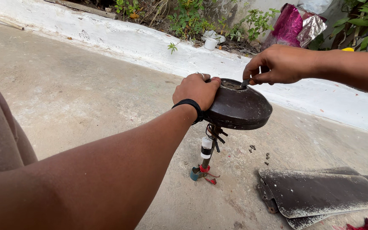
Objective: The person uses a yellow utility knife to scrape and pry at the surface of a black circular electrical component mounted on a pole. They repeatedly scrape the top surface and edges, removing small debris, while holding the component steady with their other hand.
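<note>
A dark brown ceiling fan motor housing [239, 108] stands upside down on its down rod [206, 153], whose end with red and blue wires rests on the concrete ground. My left hand [196, 90], with a black wristband and a ring, grips the housing's left rim. My right hand [277, 64] pinches a small dark tool [245, 82] whose tip touches the top centre of the housing.
Detached dusty fan blades [320, 194] lie stacked on the ground at lower right. Several small screws [260, 153] are scattered near them. A whitewashed low kerb [150, 42] runs behind, with plants, a white cup [211, 43] and a pink foil bag [292, 23]. Red cloth [367, 225] lies at the bottom right.
</note>
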